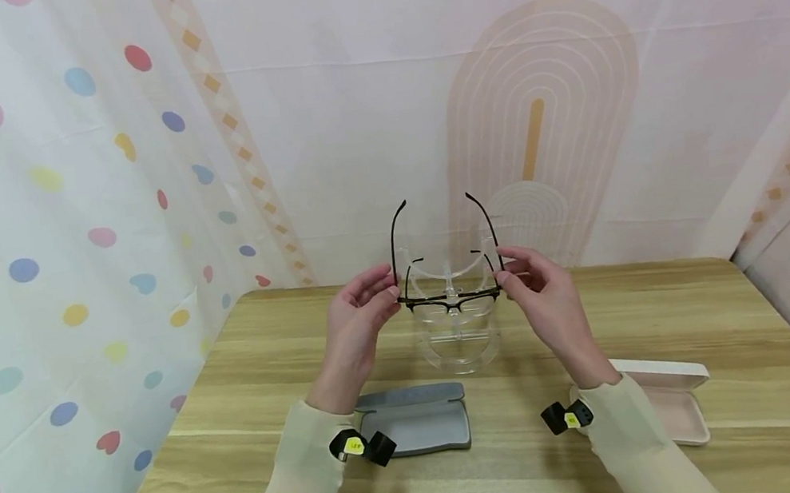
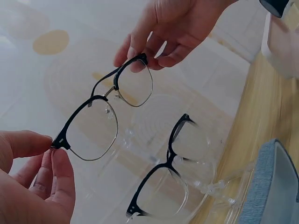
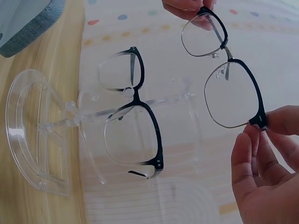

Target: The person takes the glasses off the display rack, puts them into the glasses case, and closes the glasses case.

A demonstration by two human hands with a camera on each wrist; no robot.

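Note:
Both hands hold a pair of browline glasses [image 2: 70,122] by its two outer corners, its black temples unfolded and pointing away. My left hand [image 1: 359,318] pinches one corner between thumb and fingers. At the other corner, my right hand [image 1: 548,299] pinches the hinge area. A second pair of glasses [image 3: 153,123], with black upper frames fading to clear below, rests on a clear display stand [image 1: 460,368]. In both wrist views the held pair is apart from the stand, above the second pair. In the head view the two pairs overlap.
An open blue-grey glasses case [image 1: 411,396] lies on the wooden table [image 1: 291,354] in front of the stand. An open whitish case [image 1: 692,428] with a pinkish inside lies to the right, partly behind my right wrist. A patterned curtain [image 1: 353,122] hangs behind the table.

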